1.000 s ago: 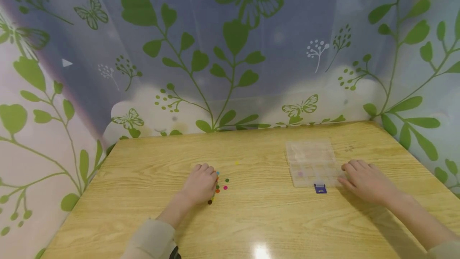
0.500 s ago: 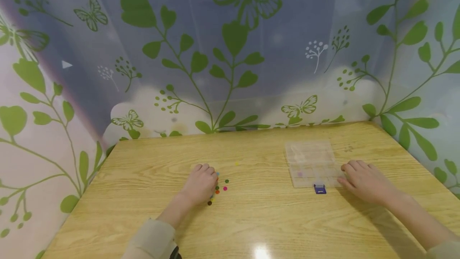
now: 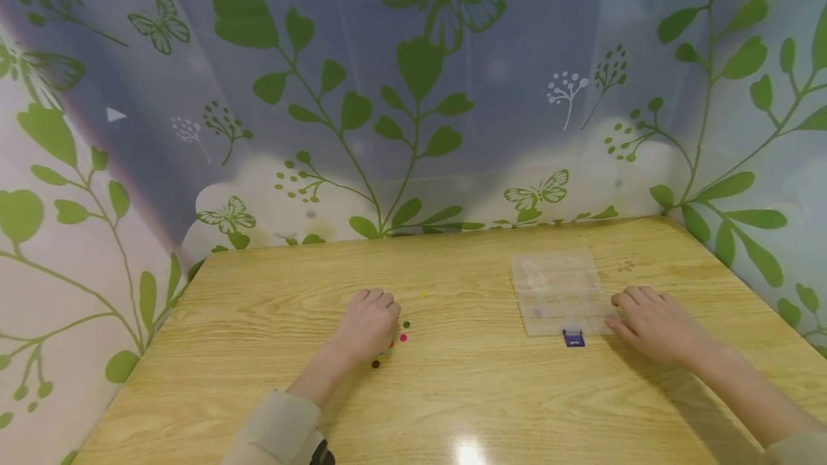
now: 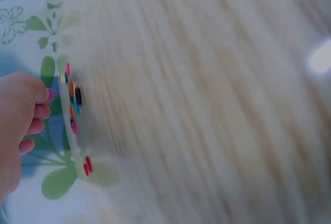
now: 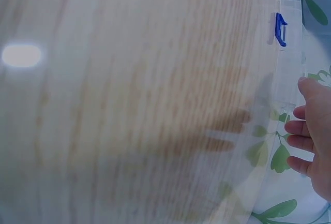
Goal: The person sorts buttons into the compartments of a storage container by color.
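In the head view my left hand (image 3: pixel 370 325) is just above a loose cluster of small round buttons, covering part of it. The left wrist view shows the hand's thumb and finger pinching a pink button (image 4: pixel 50 95). Below it lie more buttons, among them a black one (image 4: pixel 78 96) and a red pair (image 4: pixel 88 166). My right hand (image 3: pixel 659 325) rests at the right side of a clear plastic compartment box (image 3: pixel 559 293), thumb and fingertips by its edge, fingers loosely extended. The box lies with its lid back; a purple latch (image 3: pixel 573 338) sticks out in front.
A yellow button (image 3: pixel 424 293) lies apart, farther back. Green (image 3: pixel 406 324) and magenta (image 3: pixel 403 338) buttons lie right of the left hand. Something pinkish (image 3: pixel 539 313) shows in a left compartment. A patterned curtain (image 3: pixel 413 163) hangs behind the wooden table (image 3: pixel 478 379).
My left hand has shifted slightly right and up, hiding the blue button and more of the cluster. The right hand and the box have stayed in place.
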Demonstrator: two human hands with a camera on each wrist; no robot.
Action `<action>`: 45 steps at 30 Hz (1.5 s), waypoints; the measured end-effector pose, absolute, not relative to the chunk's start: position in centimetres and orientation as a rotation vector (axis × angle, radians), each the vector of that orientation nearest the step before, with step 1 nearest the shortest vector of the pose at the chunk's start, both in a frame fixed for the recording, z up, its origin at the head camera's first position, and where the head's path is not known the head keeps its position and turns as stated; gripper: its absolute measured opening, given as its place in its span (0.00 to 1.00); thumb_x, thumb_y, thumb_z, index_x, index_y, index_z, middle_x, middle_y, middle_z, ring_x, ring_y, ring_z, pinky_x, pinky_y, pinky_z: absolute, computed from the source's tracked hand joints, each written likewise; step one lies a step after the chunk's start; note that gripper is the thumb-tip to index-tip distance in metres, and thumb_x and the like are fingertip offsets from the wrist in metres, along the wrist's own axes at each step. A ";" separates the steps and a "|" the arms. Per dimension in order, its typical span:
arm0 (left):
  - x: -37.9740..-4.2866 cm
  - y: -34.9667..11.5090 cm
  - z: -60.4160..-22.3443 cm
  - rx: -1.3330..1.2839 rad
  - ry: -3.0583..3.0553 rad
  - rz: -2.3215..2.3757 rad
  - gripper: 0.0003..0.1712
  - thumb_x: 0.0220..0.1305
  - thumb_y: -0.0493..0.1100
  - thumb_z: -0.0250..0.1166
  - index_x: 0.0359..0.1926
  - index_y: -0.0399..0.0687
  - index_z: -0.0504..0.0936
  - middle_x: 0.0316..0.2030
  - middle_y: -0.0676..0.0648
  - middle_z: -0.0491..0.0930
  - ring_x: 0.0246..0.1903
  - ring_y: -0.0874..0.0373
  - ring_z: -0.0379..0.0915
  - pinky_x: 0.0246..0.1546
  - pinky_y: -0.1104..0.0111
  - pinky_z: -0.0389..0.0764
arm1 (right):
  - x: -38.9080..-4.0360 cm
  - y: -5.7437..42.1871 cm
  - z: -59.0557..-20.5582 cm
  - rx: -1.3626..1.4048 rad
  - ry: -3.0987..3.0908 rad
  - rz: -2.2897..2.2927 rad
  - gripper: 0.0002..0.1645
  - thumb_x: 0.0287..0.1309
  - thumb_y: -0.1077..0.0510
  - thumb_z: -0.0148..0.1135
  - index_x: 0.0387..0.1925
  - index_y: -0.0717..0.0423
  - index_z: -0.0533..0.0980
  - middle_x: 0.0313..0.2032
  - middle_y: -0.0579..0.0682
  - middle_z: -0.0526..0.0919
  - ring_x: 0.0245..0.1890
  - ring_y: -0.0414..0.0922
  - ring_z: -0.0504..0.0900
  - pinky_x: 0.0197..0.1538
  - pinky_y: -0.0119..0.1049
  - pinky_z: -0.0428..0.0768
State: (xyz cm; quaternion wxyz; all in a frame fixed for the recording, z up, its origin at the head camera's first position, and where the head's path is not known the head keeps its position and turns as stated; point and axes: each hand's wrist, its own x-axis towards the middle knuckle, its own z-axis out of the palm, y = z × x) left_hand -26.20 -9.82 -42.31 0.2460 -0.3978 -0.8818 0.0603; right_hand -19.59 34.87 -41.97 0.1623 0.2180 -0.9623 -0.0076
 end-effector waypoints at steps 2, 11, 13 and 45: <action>-26.2 -9.4 -42.2 -1.091 -2.400 0.157 0.07 0.49 0.38 0.65 0.21 0.50 0.75 0.22 0.54 0.71 0.26 0.59 0.65 0.31 0.69 0.68 | -19.6 34.8 -41.9 0.623 -2.743 -0.024 0.18 0.57 0.52 0.60 0.39 0.63 0.73 0.35 0.56 0.75 0.39 0.57 0.75 0.36 0.51 0.73; -26.2 -7.5 -41.7 -1.128 -2.329 0.146 0.06 0.51 0.37 0.63 0.21 0.50 0.76 0.23 0.53 0.73 0.28 0.58 0.69 0.34 0.68 0.71 | -19.5 34.4 -41.6 0.619 -2.750 -0.030 0.17 0.56 0.53 0.61 0.39 0.63 0.73 0.35 0.56 0.75 0.39 0.56 0.75 0.37 0.51 0.73; -26.2 -7.2 -41.6 -1.135 -2.314 0.128 0.07 0.50 0.36 0.63 0.20 0.49 0.75 0.23 0.53 0.73 0.28 0.57 0.69 0.34 0.68 0.71 | -19.5 34.4 -41.6 0.619 -2.755 -0.033 0.17 0.56 0.53 0.61 0.40 0.63 0.73 0.35 0.56 0.75 0.39 0.56 0.75 0.37 0.51 0.73; -26.4 -1.2 -41.0 -1.138 -2.246 0.263 0.04 0.57 0.39 0.57 0.32 0.48 0.79 0.35 0.51 0.77 0.39 0.56 0.72 0.48 0.66 0.69 | -19.4 34.8 -41.8 0.616 -2.756 -0.062 0.17 0.58 0.53 0.59 0.40 0.63 0.73 0.35 0.55 0.74 0.38 0.55 0.75 0.37 0.51 0.73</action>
